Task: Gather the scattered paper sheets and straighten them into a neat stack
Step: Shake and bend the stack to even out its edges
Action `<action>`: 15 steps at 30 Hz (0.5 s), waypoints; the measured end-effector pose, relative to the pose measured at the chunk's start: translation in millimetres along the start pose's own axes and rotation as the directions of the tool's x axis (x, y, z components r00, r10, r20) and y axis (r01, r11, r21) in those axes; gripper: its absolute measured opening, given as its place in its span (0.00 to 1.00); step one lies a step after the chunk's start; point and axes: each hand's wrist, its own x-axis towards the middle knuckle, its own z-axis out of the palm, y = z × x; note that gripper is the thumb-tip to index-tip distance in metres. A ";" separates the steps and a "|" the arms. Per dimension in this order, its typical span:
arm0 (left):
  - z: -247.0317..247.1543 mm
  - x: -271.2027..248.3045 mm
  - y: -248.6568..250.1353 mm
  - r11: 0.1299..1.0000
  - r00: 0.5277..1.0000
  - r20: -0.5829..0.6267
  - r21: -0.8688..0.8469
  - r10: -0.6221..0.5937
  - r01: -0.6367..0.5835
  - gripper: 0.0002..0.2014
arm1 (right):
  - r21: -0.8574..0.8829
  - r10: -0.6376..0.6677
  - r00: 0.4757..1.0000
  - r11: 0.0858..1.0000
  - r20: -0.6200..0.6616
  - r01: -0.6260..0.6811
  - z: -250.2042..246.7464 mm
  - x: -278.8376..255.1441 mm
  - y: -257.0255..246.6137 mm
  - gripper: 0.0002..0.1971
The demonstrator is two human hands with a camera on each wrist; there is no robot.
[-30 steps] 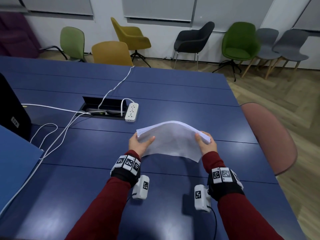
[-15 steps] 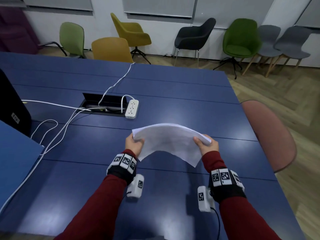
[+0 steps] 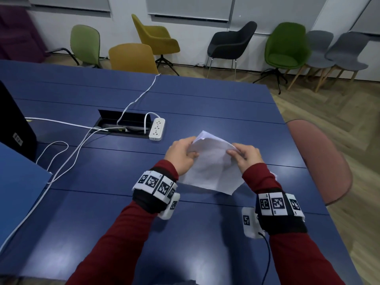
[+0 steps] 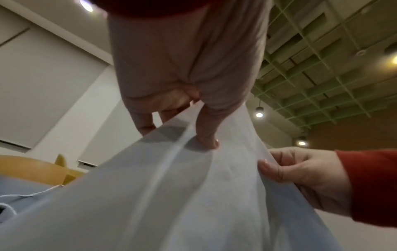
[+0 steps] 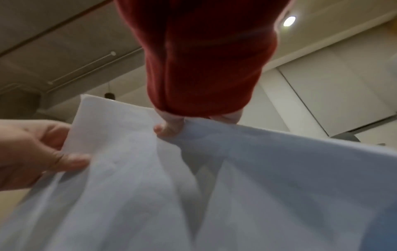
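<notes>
A bundle of white paper sheets stands nearly upright over the blue table, its lower edge near the tabletop. My left hand pinches its upper left side, thumb in front and fingers behind. My right hand pinches the upper right side the same way. In the left wrist view the sheets bow between my left hand and my right hand. In the right wrist view the sheets fan apart below the right hand, with the left hand at the far edge.
A white power strip lies by an open cable hatch, with white cables trailing left. A dark object stands at the left edge. A pink chair sits at the table's right side; more chairs line the wall.
The sheets have swung from a flat, bowed spread to nearly upright. Both hands have moved closer together and shifted to the upper edge, lifting slightly away from me.
</notes>
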 end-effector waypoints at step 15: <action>-33.1 -12.6 -4.9 0.756 0.973 -0.223 -0.647 -0.066 -0.097 0.09 | 0.647 0.173 0.982 0.758 -0.073 -0.086 -7.9 -11.9 0.9 0.05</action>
